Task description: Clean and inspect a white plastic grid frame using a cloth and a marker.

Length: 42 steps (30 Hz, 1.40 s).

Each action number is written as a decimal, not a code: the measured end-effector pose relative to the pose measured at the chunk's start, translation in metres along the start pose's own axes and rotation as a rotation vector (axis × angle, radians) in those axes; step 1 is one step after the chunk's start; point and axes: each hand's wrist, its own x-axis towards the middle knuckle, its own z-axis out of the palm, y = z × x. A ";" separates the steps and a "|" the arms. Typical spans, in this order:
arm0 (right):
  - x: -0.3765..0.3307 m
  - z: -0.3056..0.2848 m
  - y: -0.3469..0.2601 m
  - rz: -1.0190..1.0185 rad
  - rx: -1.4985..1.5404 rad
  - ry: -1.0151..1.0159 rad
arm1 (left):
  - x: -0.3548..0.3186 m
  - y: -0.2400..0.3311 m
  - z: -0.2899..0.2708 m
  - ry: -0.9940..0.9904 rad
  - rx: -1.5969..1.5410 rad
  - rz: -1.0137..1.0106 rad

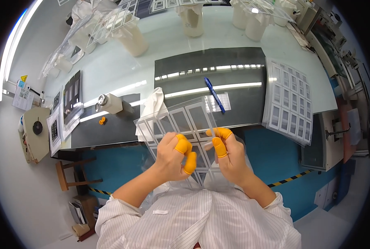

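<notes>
A clear plastic sheet printed with grey rectangular frames (184, 117) is tilted between the table's front edge and my lap. My left hand (173, 157) is over its middle, thumb and index finger in orange finger cots and curled together; whatever they may pinch is hidden. My right hand (231, 154) is closed at the sheet's right side, also with orange cots on thumb and index finger, and appears to grip the edge. A white cloth (153, 108) lies partly under the sheet's far left corner. Beyond the sheet, a blue pen (214, 94) rests across a small white grid card (225, 102).
Stacked framed sheets (290, 101) lie at the right of the dark mat (234, 58). On the left are a dispenser bottle (112, 103), loose orange finger cots (102, 120) and dark panels (72, 95). White covered buckets (192, 23) line the far side, with sheets on top.
</notes>
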 end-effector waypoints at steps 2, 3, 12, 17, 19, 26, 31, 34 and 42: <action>0.004 0.002 -0.001 0.056 0.117 -0.014 | -0.017 0.009 0.004 -0.086 0.110 -0.137; 0.007 0.005 0.000 0.068 0.164 -0.013 | -0.025 0.013 0.004 -0.090 0.109 -0.154; 0.027 0.011 0.011 0.060 0.146 0.075 | -0.114 0.020 -0.037 -0.994 -0.658 -1.145; 0.053 0.007 -0.001 -0.157 0.241 0.298 | -0.138 -0.009 -0.035 -1.095 -0.448 -1.190; 0.060 -0.003 -0.023 -0.174 0.237 0.343 | -0.141 -0.021 -0.040 -1.183 -0.172 -1.167; 0.086 -0.048 -0.043 -0.052 0.347 0.444 | -0.404 -0.142 -0.083 -1.180 0.302 -1.456; 0.074 -0.076 -0.013 0.041 0.437 0.489 | -0.455 -0.074 -0.009 -1.466 0.562 -1.667; 0.090 -0.064 -0.017 0.126 0.686 0.488 | -0.590 -0.076 0.069 -1.601 0.587 -1.575; 0.077 -0.061 -0.011 0.134 0.678 0.514 | -0.462 -0.089 0.065 -1.540 0.224 -0.919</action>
